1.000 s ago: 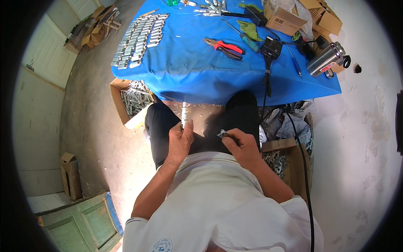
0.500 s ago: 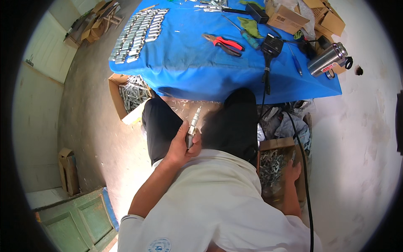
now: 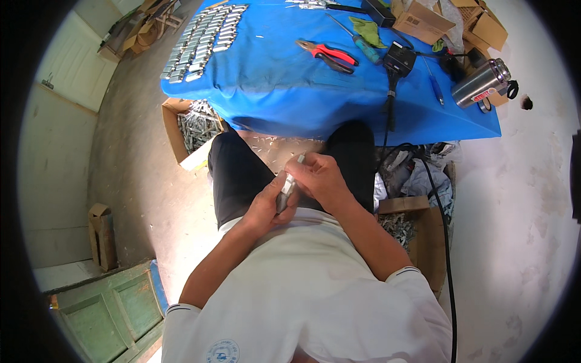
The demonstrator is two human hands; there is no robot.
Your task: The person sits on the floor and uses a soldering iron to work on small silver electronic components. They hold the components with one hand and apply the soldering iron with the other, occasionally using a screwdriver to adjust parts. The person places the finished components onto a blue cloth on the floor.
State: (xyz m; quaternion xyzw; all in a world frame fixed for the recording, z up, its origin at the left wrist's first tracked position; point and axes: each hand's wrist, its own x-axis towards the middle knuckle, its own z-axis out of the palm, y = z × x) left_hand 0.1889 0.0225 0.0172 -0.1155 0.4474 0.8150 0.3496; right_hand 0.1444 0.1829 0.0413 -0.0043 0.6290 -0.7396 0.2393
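Over my lap, my left hand (image 3: 266,202) is closed round a slim silver metal part (image 3: 287,186), which tilts up to the right. My right hand (image 3: 324,181) meets it there, thumb and fingers pinched on a small pale metal piece (image 3: 301,158) at the part's upper end. Whether the two pieces are joined is hidden by my fingers. On the blue-covered table (image 3: 266,112) ahead, rows of similar silver metal parts (image 3: 203,45) lie at the left.
Red-and-black pliers (image 3: 330,55), a teal-handled screwdriver (image 3: 366,49), a blue screwdriver (image 3: 436,89) and a steel flask (image 3: 482,85) lie on the table. Cartons of metal pieces stand at the left (image 3: 172,130) and right (image 3: 428,242). A black cable (image 3: 446,260) hangs on the right.
My right hand has come up from the right-hand carton with a small metal piece and reached the part in my left hand. The view has shifted slightly.
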